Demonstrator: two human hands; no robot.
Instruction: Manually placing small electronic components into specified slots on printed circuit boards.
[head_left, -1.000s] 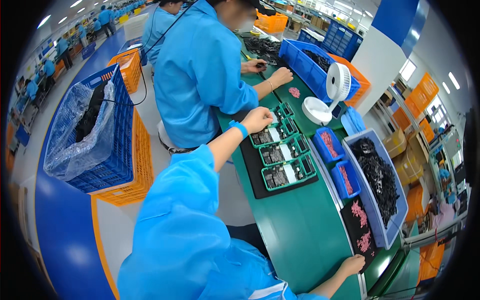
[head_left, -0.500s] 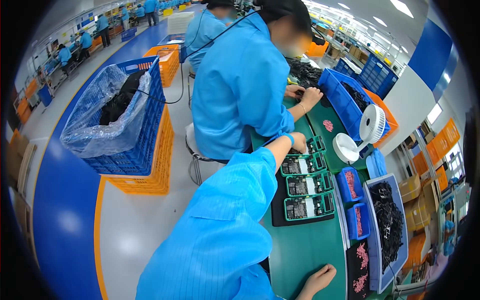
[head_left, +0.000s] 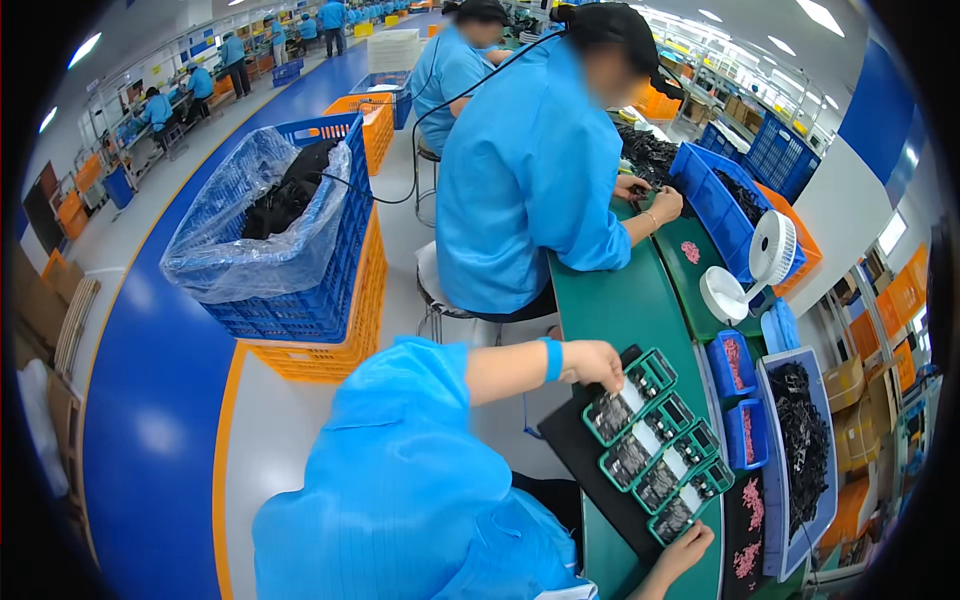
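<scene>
Several green plastic cases (head_left: 648, 440) with black parts and pale strips inside stand side by side on a black mat (head_left: 590, 458). The row lies slantwise on the green work surface, slightly blurred. My left hand (head_left: 594, 362) is closed at the far case, its fingertips at the corner; a blue band circles that wrist. At the near end my right hand (head_left: 686, 550) is curled against the nearest case. Its fingertips are partly hidden, so whether it also grips the mat is unclear.
A co-worker (head_left: 530, 180) in blue sits beyond, handling black parts. To the right are a white fan (head_left: 772, 245), blue bins (head_left: 746, 436) of pink pieces and a grey-blue tub (head_left: 770, 500) of black parts. Stacked crates (head_left: 300, 300) stand at left.
The row of cases and the mat have turned aslant and shifted nearer. My left hand has drawn back to the far case; my right hand has come up to the near one.
</scene>
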